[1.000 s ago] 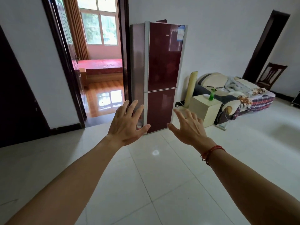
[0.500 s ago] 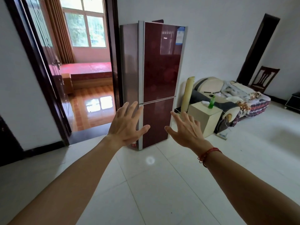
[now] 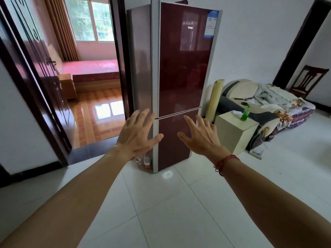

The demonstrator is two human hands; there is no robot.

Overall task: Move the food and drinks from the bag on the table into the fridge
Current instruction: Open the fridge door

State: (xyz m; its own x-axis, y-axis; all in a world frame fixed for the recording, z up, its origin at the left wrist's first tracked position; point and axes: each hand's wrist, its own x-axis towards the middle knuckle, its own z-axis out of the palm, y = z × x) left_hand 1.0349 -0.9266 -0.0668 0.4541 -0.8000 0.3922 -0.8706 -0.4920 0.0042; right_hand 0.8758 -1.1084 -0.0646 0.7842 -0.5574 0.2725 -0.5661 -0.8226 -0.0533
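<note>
Both hands, left (image 3: 136, 135) and right (image 3: 201, 137), were empty with fingers spread, raised toward the closed fridge (image 3: 180, 83), apparently to open its door.

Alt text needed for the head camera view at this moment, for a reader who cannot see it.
Two bare hands, the left hand and right hand, reach forward open and empty toward a tall dark red glossy two-door fridge, both doors shut, standing on a white tiled floor. A green plastic bottle stands on a cream cube-shaped side table right of the fridge.
</note>
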